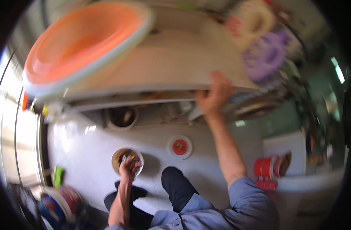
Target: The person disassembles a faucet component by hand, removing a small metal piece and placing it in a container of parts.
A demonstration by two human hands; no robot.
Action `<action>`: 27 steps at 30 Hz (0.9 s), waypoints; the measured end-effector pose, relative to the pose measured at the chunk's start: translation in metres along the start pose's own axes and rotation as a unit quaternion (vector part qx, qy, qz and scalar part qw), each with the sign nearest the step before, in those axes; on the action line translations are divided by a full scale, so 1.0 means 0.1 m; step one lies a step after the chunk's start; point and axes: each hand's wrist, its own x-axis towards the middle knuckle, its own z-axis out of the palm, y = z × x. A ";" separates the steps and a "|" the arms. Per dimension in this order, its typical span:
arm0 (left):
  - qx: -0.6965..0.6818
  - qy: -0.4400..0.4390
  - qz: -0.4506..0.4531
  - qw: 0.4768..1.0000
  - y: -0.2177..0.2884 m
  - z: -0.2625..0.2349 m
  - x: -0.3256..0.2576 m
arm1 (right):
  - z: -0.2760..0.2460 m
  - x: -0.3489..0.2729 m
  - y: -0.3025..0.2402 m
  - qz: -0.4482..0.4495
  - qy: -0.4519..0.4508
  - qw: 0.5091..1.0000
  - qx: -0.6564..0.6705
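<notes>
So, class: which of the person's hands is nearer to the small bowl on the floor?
Left. The left hand reaches into the small bowl, touching its contents. The right hand is far above it, gripping the edge of the wooden board.

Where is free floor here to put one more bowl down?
Bare pale floor lies left of the small bowl under the left hand, and between the red-centred dish and red containers. The shelf top by the right hand is crowded.

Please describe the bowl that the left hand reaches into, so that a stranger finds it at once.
On the pale floor sit two round dishes. The bowl is the left one, under the left hand; it holds mixed small pieces, while its neighbour, the small dish, has a red centre.
</notes>
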 end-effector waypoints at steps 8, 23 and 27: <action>0.084 -0.030 -0.193 0.977 -0.40 0.95 -1.99 | -0.63 0.26 0.12 0.117 -0.226 0.962 0.096; 0.186 -0.109 -0.134 0.967 0.38 2.50 -3.39 | -3.72 -2.49 -0.50 0.372 -0.727 0.536 0.214; 0.195 -0.137 -0.145 0.960 0.34 2.57 -3.48 | -5.54 -3.91 -0.25 0.343 -0.756 0.548 0.104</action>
